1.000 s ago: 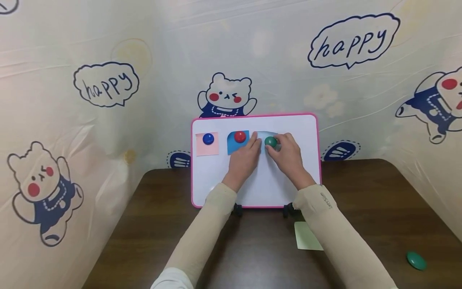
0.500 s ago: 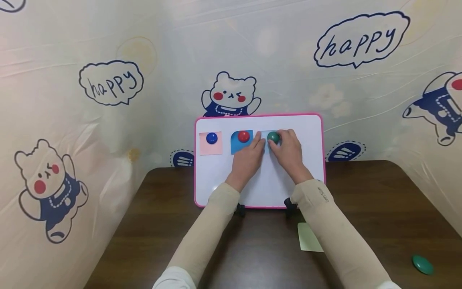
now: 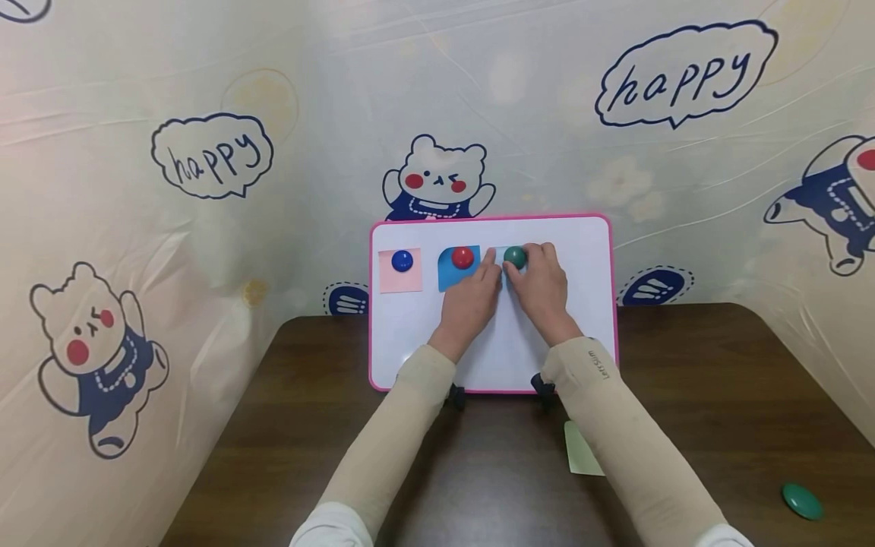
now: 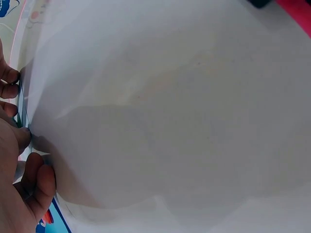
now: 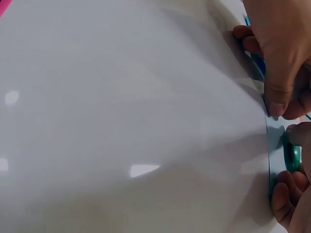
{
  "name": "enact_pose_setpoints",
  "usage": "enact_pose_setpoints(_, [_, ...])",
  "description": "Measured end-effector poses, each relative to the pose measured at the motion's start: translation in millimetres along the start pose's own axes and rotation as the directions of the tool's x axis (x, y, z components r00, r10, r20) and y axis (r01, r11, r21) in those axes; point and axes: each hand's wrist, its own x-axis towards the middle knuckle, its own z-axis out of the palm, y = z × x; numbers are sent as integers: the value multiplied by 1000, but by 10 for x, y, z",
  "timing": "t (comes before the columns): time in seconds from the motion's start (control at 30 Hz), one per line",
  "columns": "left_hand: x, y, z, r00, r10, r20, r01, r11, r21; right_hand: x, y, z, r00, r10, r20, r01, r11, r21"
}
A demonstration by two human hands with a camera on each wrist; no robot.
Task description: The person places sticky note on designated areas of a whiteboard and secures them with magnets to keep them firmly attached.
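Observation:
A whiteboard (image 3: 424,342) with a pink frame stands on the table. My right hand (image 3: 544,287) pinches a round green magnet (image 3: 515,257) between thumb and fingers, against a pale blue paper note (image 5: 276,133) on the board. My left hand (image 3: 470,298) presses the note's left side, index finger extended upward and thumb beside it. Much of the note is hidden behind my hands. To the left, a red magnet (image 3: 462,257) sits on a darker blue note (image 3: 450,279), and a blue magnet (image 3: 402,260) sits on a pink note (image 3: 390,283).
Under my right forearm, a pale green note (image 3: 581,453) lies partly covered on the brown table (image 3: 287,441). Another green magnet (image 3: 803,501) rests near the table's right side. Black feet (image 3: 544,385) support the board. A printed curtain (image 3: 307,152) hangs behind.
The pale blue note's top edge, curved a second ago, now looks flatter. My right hand with the green magnet has shifted slightly left toward my left hand. The left hand stays nearly still.

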Motion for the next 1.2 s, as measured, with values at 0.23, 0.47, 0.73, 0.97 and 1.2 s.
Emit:
enact_pose_setpoints(0.23, [1,2,-1,1000,-16,8,16,1000,-10,-29,-4,18,1000,-9,-20,8,1000,-30])
enact_pose_setpoints(0.47, [-26,28,-31,999,-29,15,30,998,-58,-111,52,-54,999,-17,-37,17,1000,-1])
enact_pose_setpoints(0.73, [-139,107,-64,998,-51,-38,44,987,-152,-331,181,-206,999,-1,-49,4,998,60])
enact_pose_setpoints(0.97, [-319,297,-131,1000,-4,-12,0,965,-262,-562,374,-445,999,-33,-9,34,995,97])
enact_pose_setpoints(1.2, [-532,586,-115,972,27,235,53,943,-328,-871,674,-739,997,-68,-28,70,993,97])
